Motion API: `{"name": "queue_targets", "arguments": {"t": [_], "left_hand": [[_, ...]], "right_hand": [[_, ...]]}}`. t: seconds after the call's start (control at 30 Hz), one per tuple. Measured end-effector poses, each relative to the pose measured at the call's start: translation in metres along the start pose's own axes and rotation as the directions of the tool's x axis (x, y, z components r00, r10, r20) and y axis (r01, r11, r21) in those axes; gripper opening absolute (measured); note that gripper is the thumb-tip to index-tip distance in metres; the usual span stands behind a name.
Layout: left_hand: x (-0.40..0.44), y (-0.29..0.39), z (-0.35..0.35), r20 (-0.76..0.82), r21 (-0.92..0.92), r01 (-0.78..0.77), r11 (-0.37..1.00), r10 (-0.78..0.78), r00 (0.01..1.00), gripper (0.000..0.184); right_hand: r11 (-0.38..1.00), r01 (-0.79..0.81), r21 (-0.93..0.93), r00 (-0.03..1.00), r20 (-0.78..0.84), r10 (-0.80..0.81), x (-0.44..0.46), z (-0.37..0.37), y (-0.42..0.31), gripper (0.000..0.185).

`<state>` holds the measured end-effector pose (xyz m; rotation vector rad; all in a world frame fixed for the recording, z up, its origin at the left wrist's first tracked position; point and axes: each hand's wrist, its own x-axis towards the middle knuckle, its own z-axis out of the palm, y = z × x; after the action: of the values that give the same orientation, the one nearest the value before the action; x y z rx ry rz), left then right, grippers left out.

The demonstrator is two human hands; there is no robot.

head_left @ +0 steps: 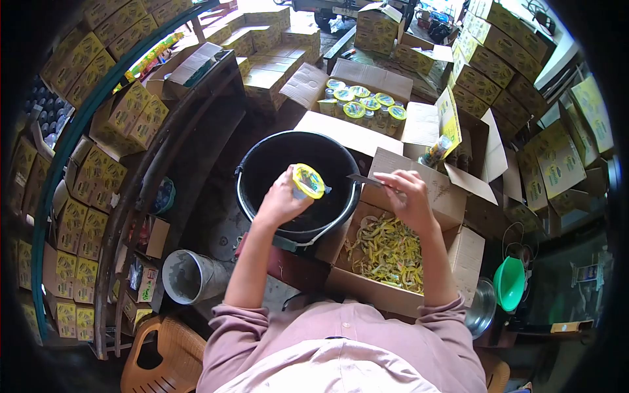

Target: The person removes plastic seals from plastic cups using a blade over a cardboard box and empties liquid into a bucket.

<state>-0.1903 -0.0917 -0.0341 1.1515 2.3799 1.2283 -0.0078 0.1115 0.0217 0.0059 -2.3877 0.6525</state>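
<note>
My left hand (283,202) is closed around a plastic cup with a yellow printed lid (308,181), tilted over a large black bucket (272,150). A small clear scrap shows at the lid's right edge. In my right hand (407,191) is a knife (365,179), its flat dark blade pointing left toward the cup but apart from it. Below that hand, an open cardboard box (380,298) holds many yellow-green strips (390,252). Beyond the bucket stands another open carton (344,131) with several yellow-lidded cups (370,103).
An open carton (488,147) with a small jar (436,150) on its flap stands at the right. A grey bucket (190,278) and an orange chair (164,354) are at lower left. A green basin (510,283) sits at right. Stacked yellow cartons (272,65) surround the area.
</note>
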Motion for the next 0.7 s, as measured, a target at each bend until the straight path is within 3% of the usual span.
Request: {"name": "queue_targets", "arguments": {"t": [0.03,0.1,0.23,0.27,0.43,0.5,0.63,0.7], "left_hand": [[0.005,0.000,-0.002,0.010,0.119,0.012,0.993,-0.013,1.000,0.071],[0.011,0.013,-0.009,0.045,0.391,-0.021,0.920,0.003,0.999,0.071],[0.025,0.017,-0.002,0.184,0.714,-0.108,0.692,-0.037,0.982,0.062],[0.026,0.007,0.005,0.158,0.753,-0.121,0.647,0.002,0.988,0.055],[0.024,-0.012,0.029,0.184,0.840,-0.163,0.517,0.011,0.983,0.038],[0.022,-0.009,0.037,0.257,0.868,-0.162,0.470,-0.147,0.955,0.028],[0.020,-0.007,0.040,0.246,0.901,-0.144,0.409,-0.207,0.947,0.025],[0.019,-0.014,0.041,0.209,0.895,-0.126,0.429,-0.154,0.966,0.026]], "right_hand": [[0.998,-0.065,0.014,0.997,-0.038,0.065,-0.011,-0.002,-0.003,0.028],[0.981,-0.187,0.049,0.976,-0.108,0.192,-0.035,-0.002,-0.005,0.030],[0.919,-0.368,0.145,0.911,-0.144,0.387,-0.080,-0.002,-0.003,0.034],[0.878,-0.441,0.186,0.874,-0.134,0.467,-0.093,0.000,0.000,0.034],[0.850,-0.506,0.147,0.836,-0.157,0.525,-0.126,-0.007,-0.009,0.033],[0.820,-0.553,0.150,0.804,-0.165,0.572,-0.136,-0.009,-0.011,0.033],[0.801,-0.582,0.140,0.780,-0.184,0.598,-0.147,-0.010,-0.017,0.032],[0.800,-0.584,0.134,0.782,-0.170,0.599,-0.151,-0.008,-0.018,0.032]]}}
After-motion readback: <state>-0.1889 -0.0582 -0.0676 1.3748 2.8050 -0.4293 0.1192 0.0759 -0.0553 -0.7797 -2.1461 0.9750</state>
